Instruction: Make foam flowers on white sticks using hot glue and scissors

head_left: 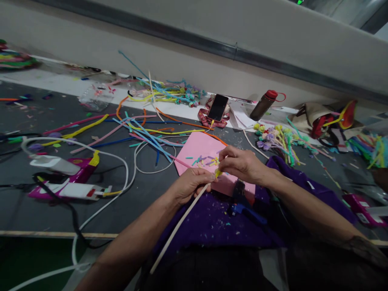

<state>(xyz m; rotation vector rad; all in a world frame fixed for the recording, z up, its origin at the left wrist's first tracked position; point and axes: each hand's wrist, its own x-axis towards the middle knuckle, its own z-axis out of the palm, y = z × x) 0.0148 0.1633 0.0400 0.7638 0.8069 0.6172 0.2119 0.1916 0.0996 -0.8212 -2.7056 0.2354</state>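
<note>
Yellow fuzzy material sits pinched between both hands at the tip of a pale stick (178, 224) in the single head view. The left hand (189, 184) is closed around the upper end of the stick, which slants down toward the lap. The right hand (242, 163) has thumb and fingers nipped shut on the small yellow piece (218, 173), pressing it against the stick's tip, just above the near edge of a pink sheet (200, 151).

As a judgement, the work looks early on this stick: only its tip carries any fuzz and the rest of the shaft is bare. Finished stems with small soft flower heads lie in a bunch (280, 141) to the right, so some pieces appear done already.

Short snippets in blue, yellow and purple dot the pink sheet, which looks smooth and flat. Long bendy pipe cleaners (142, 131) sprawl across the dark grey table (145, 198). A purple cloth (209, 220) flecked with trimmings covers the lap. A phone (217, 107) and a brown bottle (263, 105) lie further back, and a pink glue gun (69, 178) with white cable lies at left.
</note>
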